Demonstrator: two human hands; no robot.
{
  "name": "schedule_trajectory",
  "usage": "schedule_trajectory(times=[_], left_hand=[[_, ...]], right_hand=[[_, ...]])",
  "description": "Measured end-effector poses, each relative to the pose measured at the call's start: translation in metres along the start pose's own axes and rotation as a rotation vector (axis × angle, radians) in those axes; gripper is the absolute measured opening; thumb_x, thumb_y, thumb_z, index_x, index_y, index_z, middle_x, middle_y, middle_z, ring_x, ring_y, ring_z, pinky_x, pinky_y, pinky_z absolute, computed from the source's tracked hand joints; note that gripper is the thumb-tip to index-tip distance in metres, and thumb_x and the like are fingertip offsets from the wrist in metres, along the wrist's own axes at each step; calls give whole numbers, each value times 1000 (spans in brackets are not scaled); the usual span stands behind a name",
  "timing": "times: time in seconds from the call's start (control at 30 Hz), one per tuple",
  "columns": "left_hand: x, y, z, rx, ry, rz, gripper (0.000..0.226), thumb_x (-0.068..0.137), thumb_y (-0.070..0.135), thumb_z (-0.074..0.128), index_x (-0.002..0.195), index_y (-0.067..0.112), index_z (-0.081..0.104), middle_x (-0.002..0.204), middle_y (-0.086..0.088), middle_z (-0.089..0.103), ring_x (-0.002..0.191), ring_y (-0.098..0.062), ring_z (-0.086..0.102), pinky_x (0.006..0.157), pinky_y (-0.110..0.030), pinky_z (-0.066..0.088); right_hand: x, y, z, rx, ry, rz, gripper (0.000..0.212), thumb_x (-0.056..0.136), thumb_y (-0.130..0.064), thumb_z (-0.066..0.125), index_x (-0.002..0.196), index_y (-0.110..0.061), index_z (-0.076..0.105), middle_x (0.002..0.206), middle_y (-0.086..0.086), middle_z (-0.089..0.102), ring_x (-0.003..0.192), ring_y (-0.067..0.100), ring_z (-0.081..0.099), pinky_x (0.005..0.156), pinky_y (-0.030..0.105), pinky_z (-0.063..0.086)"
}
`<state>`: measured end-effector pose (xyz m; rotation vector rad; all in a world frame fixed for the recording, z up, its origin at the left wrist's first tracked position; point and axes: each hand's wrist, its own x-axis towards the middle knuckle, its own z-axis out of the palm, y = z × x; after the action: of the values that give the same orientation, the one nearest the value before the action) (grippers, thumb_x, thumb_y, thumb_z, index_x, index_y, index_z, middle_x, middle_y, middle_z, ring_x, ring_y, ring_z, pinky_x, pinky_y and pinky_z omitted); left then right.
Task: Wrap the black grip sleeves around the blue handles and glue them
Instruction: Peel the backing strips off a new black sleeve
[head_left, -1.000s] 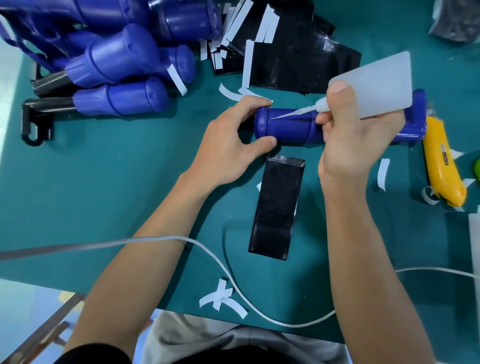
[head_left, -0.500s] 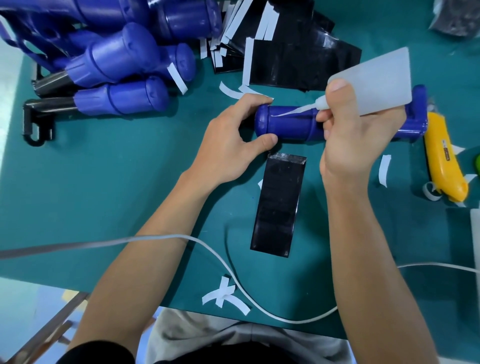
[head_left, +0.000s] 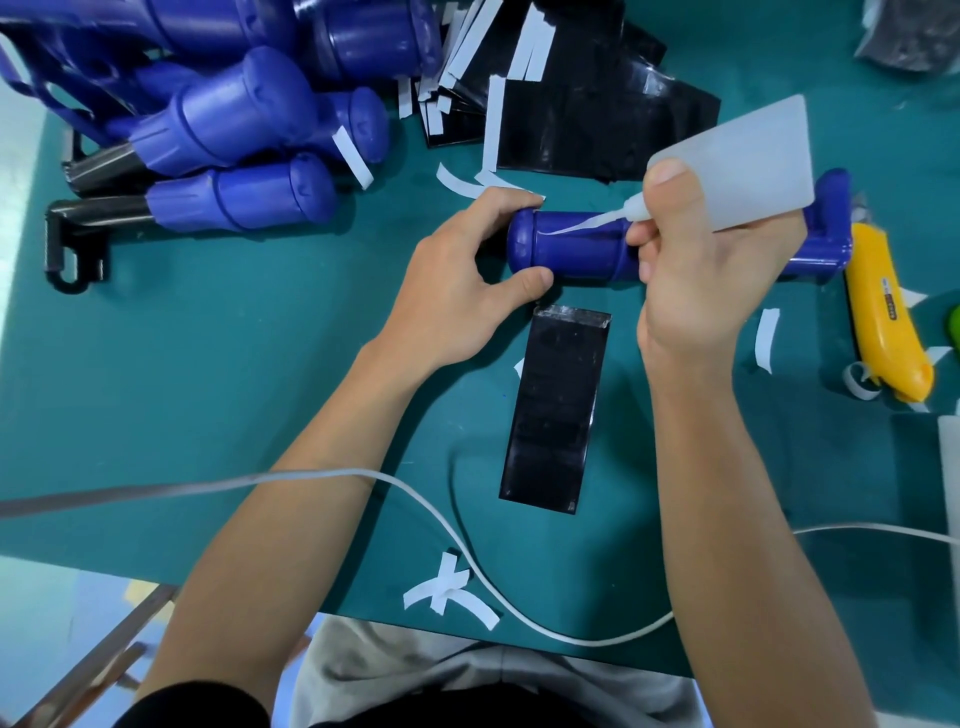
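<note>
Bare mat (head_left: 218, 374) left; blue handles (head_left: 234, 140) piled beyond

left hand (head_left: 457, 296) gripping, right hand (head_left: 696, 275) clenched — thumb raised

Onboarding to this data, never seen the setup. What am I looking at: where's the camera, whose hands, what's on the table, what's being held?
There is no machine here: a person works with bare hands. The one picture comes from a camera worn on the person's head, looking down at a green mat.

The left hand grips the rounded end of a blue handle. The right hand holds a cloudy glue bottle, with its thin nozzle laid against the handle. Just below the handle, a black sleeve lies flat, not yet wrapped.

At top left is a pile of blue handles, and beside it a stack of black sheets. A yellow utility knife lies at the right. White paper strips are scattered about, and a white cable crosses the front.
</note>
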<state>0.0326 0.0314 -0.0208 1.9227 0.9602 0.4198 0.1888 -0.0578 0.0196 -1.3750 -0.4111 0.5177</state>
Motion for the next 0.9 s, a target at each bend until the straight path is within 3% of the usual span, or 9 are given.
schedule_trajectory(times=[0.67, 0.9], left_hand=[[0, 1, 0, 13, -5, -4, 54, 83, 32, 81, 134, 28, 61, 123, 9, 70, 116, -8, 64, 106, -28, 47], [0, 1, 0, 15, -5, -1, 54, 83, 32, 80, 134, 28, 60, 123, 10, 70, 117, -7, 63, 105, -26, 47]], right_hand=[[4, 3, -2, 20, 15, 1, 23, 86, -20, 77, 64, -26, 72, 63, 2, 66, 52, 25, 58, 55, 26, 44], [4, 1, -3, 10, 9, -20, 26, 87, -19, 76, 64, -31, 74, 61, -5, 65, 52, 21, 58, 57, 25, 43]])
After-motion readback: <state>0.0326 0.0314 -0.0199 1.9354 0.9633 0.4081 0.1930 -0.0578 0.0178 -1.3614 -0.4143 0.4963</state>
